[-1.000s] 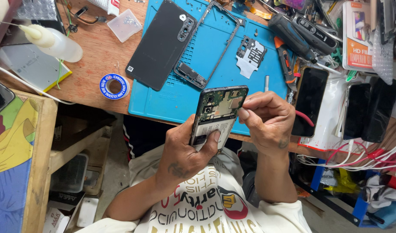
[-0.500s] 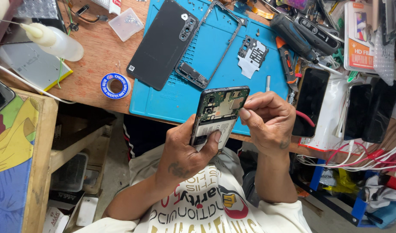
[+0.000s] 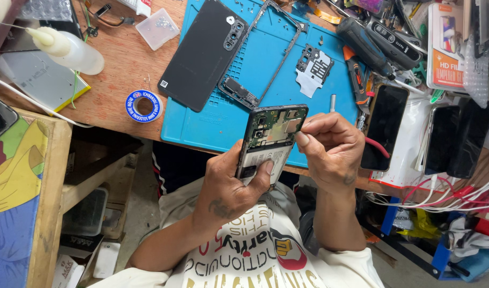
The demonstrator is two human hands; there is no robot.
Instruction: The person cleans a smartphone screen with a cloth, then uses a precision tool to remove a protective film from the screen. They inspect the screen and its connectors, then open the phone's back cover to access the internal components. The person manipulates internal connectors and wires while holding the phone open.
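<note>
The opened phone [image 3: 272, 143] was held up over the near edge of the blue mat [image 3: 201, 125], just above the person's lap, back cover off, green circuit board showing in the upper half & pale battery area below. Left hand [image 3: 231, 184] was clamped round the lower part of it, thumb across the battery side. Right hand [image 3: 332, 149] sat at the phone's top right corner, fingers pinched together against the board; whether a tool was in that pinch couldn't be told, though a red cable [image 3: 377, 148] ran out behind the hand.

On the mat, further out: the black back cover [image 3: 204, 53] lying flat w/ camera cutouts at its top, a thin phone frame [image 3: 279, 48] beside it, a small black part [image 3: 238, 92] touching the frame's lower end, & a grey plate [image 3: 313, 66] to the right. A small metal bit [image 3: 333, 102] stood near the right hand.

Left of the mat, on the wooden desk [image 3: 122, 69]: a blue-and-white solder reel [image 3: 143, 105], a clear plastic box [image 3: 157, 28] w/ tiny bits inside, too small to tell what, & a squeeze bottle [image 3: 68, 49] lying tilted.

Right of the mat: a dark phone [image 3: 384, 127] face up on white sheets, two more dark phones [image 3: 457, 140] beyond, a black screwdriver [image 3: 368, 45] & a tangle of cables [image 3: 441, 200] below the desk edge.
</note>
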